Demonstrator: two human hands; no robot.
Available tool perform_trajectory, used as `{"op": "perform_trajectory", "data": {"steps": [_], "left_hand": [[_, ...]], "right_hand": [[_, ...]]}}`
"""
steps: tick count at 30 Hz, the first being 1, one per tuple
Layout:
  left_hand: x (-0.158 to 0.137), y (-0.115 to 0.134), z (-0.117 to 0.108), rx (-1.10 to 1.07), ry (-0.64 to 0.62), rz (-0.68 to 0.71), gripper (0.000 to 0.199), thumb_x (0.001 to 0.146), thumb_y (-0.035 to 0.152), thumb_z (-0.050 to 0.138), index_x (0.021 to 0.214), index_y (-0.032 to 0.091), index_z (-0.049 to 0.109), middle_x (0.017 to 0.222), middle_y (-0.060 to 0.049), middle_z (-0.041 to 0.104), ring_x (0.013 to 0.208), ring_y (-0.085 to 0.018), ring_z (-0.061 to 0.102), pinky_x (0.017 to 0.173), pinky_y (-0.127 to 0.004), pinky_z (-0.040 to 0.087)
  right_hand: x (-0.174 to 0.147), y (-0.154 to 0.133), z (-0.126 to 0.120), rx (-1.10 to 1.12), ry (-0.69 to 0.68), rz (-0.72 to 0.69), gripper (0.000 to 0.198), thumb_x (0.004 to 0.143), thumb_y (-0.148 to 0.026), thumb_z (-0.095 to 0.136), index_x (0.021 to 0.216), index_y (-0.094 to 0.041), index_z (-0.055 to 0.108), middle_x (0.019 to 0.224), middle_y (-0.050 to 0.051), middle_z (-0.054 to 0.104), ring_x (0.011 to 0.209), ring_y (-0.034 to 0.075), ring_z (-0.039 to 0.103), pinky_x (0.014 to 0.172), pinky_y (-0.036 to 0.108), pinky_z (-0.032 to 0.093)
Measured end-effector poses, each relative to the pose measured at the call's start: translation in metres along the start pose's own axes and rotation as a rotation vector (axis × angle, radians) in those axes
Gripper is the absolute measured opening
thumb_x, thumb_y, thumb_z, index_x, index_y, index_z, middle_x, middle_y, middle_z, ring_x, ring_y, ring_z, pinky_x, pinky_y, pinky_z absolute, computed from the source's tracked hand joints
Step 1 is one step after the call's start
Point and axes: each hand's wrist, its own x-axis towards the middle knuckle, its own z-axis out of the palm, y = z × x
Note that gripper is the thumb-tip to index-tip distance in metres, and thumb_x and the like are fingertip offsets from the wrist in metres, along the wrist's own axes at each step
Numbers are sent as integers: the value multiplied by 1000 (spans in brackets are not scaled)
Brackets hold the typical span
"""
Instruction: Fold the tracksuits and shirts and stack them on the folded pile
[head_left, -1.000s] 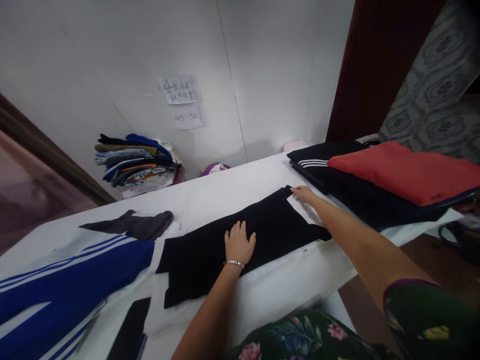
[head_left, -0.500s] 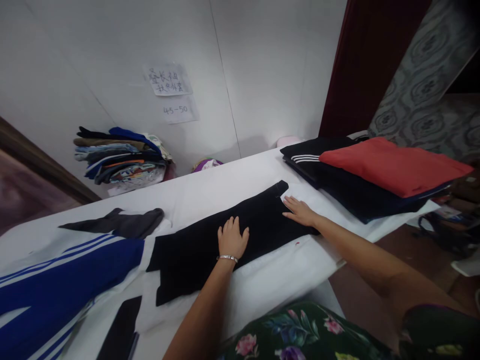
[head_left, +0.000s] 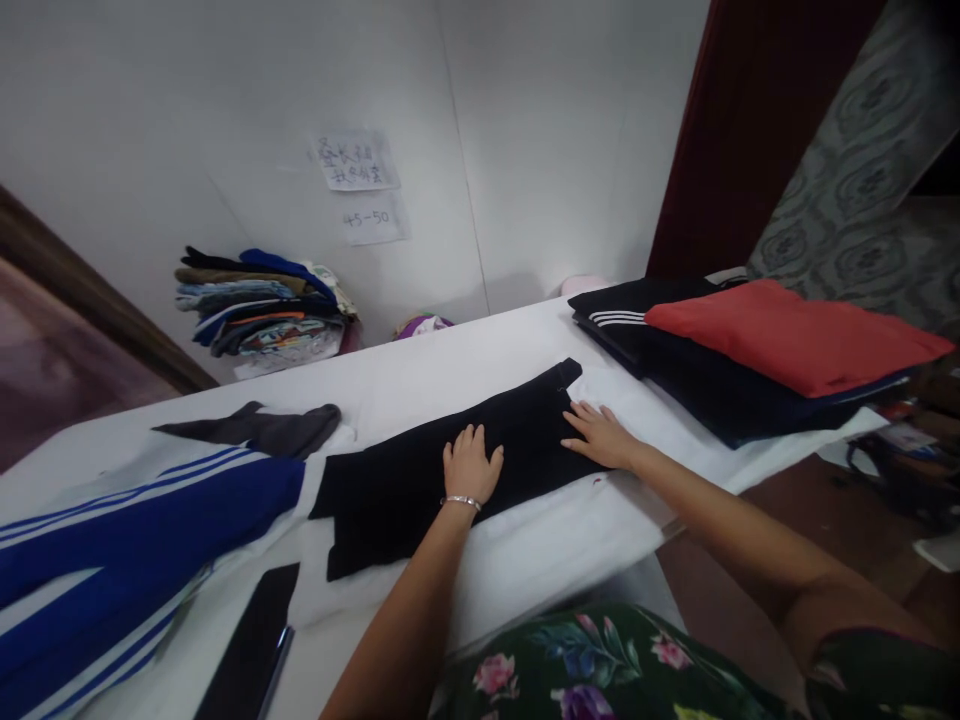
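A black garment (head_left: 405, 480), which looks like a pair of trousers folded lengthwise, lies flat across the white-covered table (head_left: 450, 375). My left hand (head_left: 472, 465) rests palm down on its middle, fingers spread, with a silver bracelet at the wrist. Toward the garment's right end, my right hand (head_left: 600, 436) lies flat on the cloth, fingers stretched out and partly over its edge. Neither hand grips anything. Two uneven ends of the garment show at the left, and a narrow tip sticks out at the upper right.
Blue trousers with white stripes (head_left: 165, 520) and a dark grey garment (head_left: 292, 430) lie at the left. Nearer me is a dark flat item (head_left: 251, 640). A red garment (head_left: 795, 335) tops a dark stack at the right. Several folded clothes (head_left: 262, 300) stand beyond the table.
The view has shifted slightly. My right hand has slid a little toward me along the garment's right end, and the cloth under that wrist reaches less far right. My left hand stays on the middle.
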Motion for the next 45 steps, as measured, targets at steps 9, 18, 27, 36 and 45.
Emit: {"op": "perform_trajectory", "data": {"steps": [9, 18, 27, 36, 45], "left_hand": [[-5, 0, -7, -92, -17, -65, 58, 92, 52, 29, 135, 17, 44, 144, -10, 41, 132, -25, 35, 110, -47, 24], [-37, -49, -37, 21, -39, -233, 52, 88, 54, 39, 127, 22, 53, 139, -7, 47, 134, -27, 31, 111, -52, 17], [-70, -140, -77, 45, 105, -723, 65, 83, 48, 50, 135, 11, 40, 145, -20, 35, 133, -31, 33, 104, -44, 31], [-64, -182, -76, -494, 71, -937, 63, 71, 52, 66, 118, 11, 53, 123, -19, 59, 118, -30, 52, 91, -33, 39], [-64, -196, -87, -745, -38, -976, 60, 65, 59, 68, 101, 11, 63, 89, -12, 71, 84, -27, 66, 67, -31, 48]], "right_hand": [[29, -81, 0, 71, 26, -239, 70, 89, -65, 26, 146, -25, 29, 154, 8, 17, 142, 27, 9, 111, 55, 14], [35, -73, 43, -33, 99, -247, 68, 88, -65, 26, 143, -26, 34, 152, 8, 25, 141, 28, 16, 109, 54, 20], [35, -68, 49, -63, 144, -274, 68, 89, -64, 25, 143, -24, 35, 151, 9, 28, 140, 29, 19, 108, 55, 23], [35, -67, 51, -66, 159, -273, 67, 89, -63, 24, 142, -23, 36, 150, 8, 30, 140, 28, 20, 108, 54, 23], [34, -67, 52, -43, 161, -277, 66, 89, -63, 24, 141, -24, 38, 150, 7, 29, 140, 28, 20, 108, 54, 23]]}}
